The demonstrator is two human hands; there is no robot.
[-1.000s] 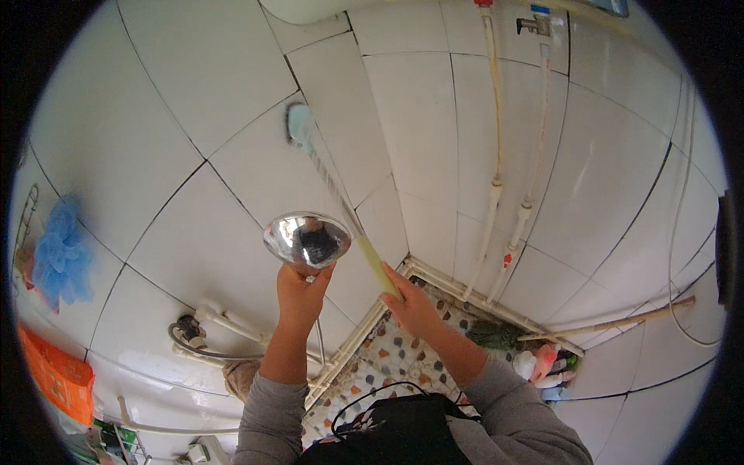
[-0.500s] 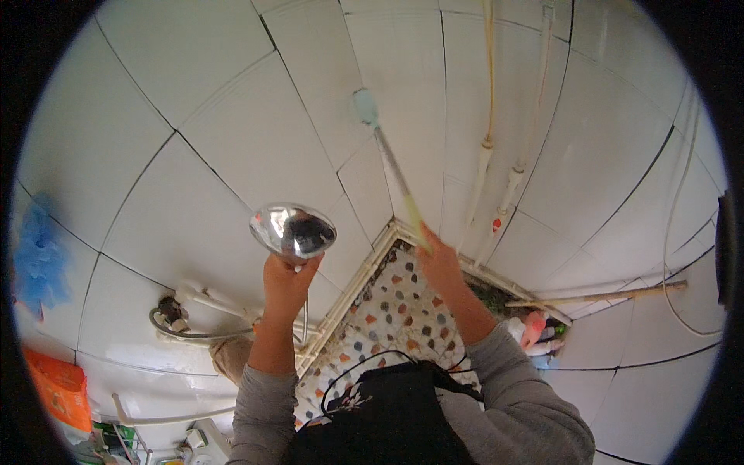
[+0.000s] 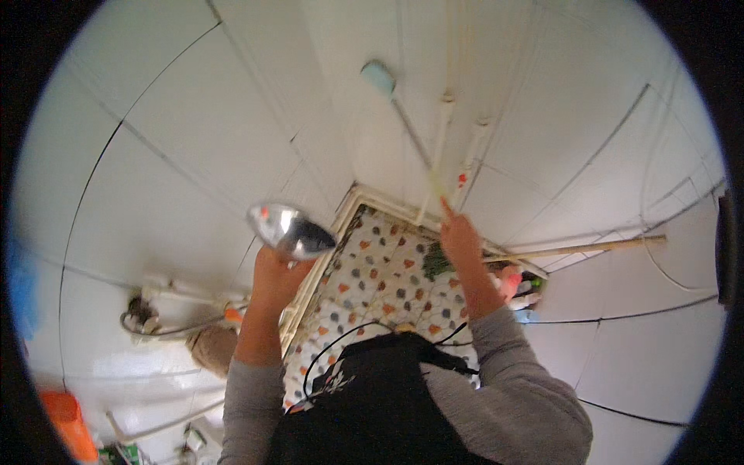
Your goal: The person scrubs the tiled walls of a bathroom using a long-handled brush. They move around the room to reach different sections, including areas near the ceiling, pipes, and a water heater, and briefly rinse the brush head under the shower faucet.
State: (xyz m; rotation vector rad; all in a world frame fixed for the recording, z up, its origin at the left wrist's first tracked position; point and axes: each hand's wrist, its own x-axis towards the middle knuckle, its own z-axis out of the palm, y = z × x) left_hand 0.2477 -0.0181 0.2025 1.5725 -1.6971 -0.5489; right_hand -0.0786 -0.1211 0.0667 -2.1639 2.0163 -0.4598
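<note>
My left hand (image 3: 277,288) is closed round the lower end of a shiny chrome shower head (image 3: 285,229), with the rounded mirror-like side showing. Held up against the white tiled wall (image 3: 256,85), it stands apart from the tiles as far as I can tell. To the right, my right hand (image 3: 463,239) grips the yellow end of a long-handled brush (image 3: 415,136). The brush's grey shaft slants up and left to a pale green head (image 3: 379,78) in front of the tiles. Blur hides whether that head touches the wall.
White pipes (image 3: 442,139) run up the wall. A wooden stick (image 3: 589,246) leans at right above bottles (image 3: 527,298). Below lies a pebble-patterned floor (image 3: 372,267). At left are a tap with a hose (image 3: 147,322), a brown cloth-like thing (image 3: 211,349) and an orange container (image 3: 68,422).
The view has shifted, so the wall corner sits further left and higher. The brush head has moved up and slightly right in the picture. The shower head has tilted; both hands keep their hold.
</note>
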